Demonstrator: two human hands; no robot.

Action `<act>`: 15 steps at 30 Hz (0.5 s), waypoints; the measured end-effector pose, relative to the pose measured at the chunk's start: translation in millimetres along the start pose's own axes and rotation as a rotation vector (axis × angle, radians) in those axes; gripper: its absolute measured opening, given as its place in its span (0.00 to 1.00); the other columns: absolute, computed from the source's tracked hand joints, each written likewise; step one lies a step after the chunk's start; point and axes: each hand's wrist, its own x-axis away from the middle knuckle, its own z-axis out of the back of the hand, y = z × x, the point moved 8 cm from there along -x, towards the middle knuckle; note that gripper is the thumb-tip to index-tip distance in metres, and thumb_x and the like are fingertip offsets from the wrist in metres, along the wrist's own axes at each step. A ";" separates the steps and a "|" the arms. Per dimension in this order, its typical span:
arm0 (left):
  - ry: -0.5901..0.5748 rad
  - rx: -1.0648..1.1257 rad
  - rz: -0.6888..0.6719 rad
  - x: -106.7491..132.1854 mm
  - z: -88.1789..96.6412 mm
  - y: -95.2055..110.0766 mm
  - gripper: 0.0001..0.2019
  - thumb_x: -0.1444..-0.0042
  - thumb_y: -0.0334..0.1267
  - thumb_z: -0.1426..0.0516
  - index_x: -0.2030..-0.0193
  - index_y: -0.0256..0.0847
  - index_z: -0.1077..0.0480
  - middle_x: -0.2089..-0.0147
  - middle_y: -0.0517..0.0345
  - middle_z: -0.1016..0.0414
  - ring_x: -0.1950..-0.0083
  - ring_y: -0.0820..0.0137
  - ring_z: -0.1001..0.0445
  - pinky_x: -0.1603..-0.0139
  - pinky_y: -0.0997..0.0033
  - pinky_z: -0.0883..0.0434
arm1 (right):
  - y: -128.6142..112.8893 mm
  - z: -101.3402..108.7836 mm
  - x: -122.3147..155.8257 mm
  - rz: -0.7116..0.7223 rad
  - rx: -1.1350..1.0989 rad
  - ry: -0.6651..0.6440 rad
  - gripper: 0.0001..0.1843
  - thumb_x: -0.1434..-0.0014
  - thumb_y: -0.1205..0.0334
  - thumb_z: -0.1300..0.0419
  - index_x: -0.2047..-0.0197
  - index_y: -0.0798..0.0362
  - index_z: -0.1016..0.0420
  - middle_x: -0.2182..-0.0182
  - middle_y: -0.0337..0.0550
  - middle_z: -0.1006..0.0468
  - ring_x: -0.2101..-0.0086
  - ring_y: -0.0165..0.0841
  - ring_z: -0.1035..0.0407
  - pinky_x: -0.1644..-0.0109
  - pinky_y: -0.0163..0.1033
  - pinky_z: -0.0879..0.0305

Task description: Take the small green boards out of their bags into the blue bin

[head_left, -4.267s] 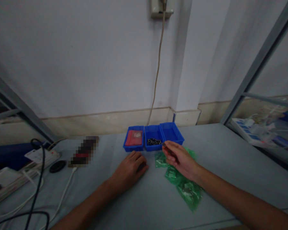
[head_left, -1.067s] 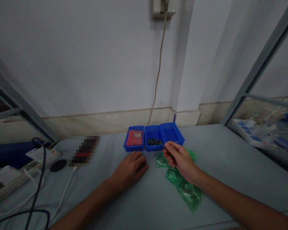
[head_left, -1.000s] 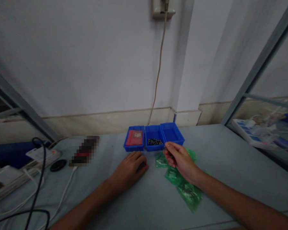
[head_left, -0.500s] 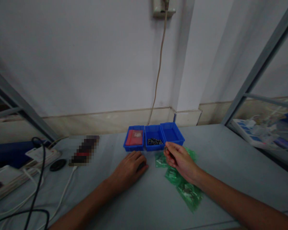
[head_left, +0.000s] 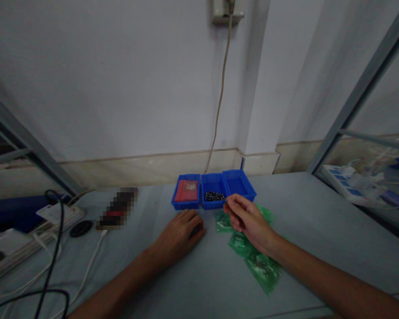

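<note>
Three small blue bins stand side by side on the grey table. The left bin (head_left: 185, 191) holds a red packet, the middle bin (head_left: 213, 193) holds several small dark parts, and the right bin (head_left: 239, 186) looks empty. My right hand (head_left: 248, 220) hovers just in front of the middle bin, fingertips pinched on a small dark part. It is above green plastic bags (head_left: 259, 263) lying on the table. My left hand (head_left: 178, 235) rests palm down on the table with its fingers curled; something dark shows under its fingertips.
A beige cable (head_left: 218, 99) runs down the wall from a socket to behind the bins. At the left lie a power strip (head_left: 58, 213), black and white cables (head_left: 51, 266) and a round black disc (head_left: 80, 228). A metal frame (head_left: 355, 95) and cluttered items stand at the right.
My right hand has shifted slightly up and toward the middle bin, still pinched. My left hand has stayed in place.
</note>
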 end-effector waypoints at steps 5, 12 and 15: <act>0.018 0.011 -0.008 0.1 1.4 0.6 0.04 0.30 0.37 0.42 0.57 0.42 0.28 0.56 0.53 0.25 0.54 0.62 0.27 0.52 0.62 0.27 | -6.0 -1.5 1.6 0.030 0.111 0.011 0.17 0.37 0.46 0.30 0.58 0.49 0.25 0.74 0.32 0.28 0.80 0.24 0.41 0.80 0.30 0.47; 0.029 0.007 -0.016 -0.2 1.1 0.2 0.04 0.30 0.37 0.42 0.58 0.42 0.29 0.57 0.54 0.26 0.55 0.62 0.27 0.53 0.61 0.28 | -6.1 -0.8 1.1 0.077 0.236 0.006 0.15 0.38 0.49 0.29 0.58 0.49 0.26 0.77 0.30 0.30 0.81 0.24 0.40 0.79 0.31 0.46; 0.037 0.008 -0.029 0.1 1.0 0.4 0.03 0.30 0.37 0.42 0.57 0.42 0.29 0.57 0.54 0.26 0.55 0.62 0.27 0.53 0.61 0.28 | -5.5 1.1 0.4 0.101 0.276 0.004 0.14 0.38 0.50 0.29 0.58 0.49 0.25 0.76 0.31 0.29 0.81 0.24 0.40 0.79 0.31 0.46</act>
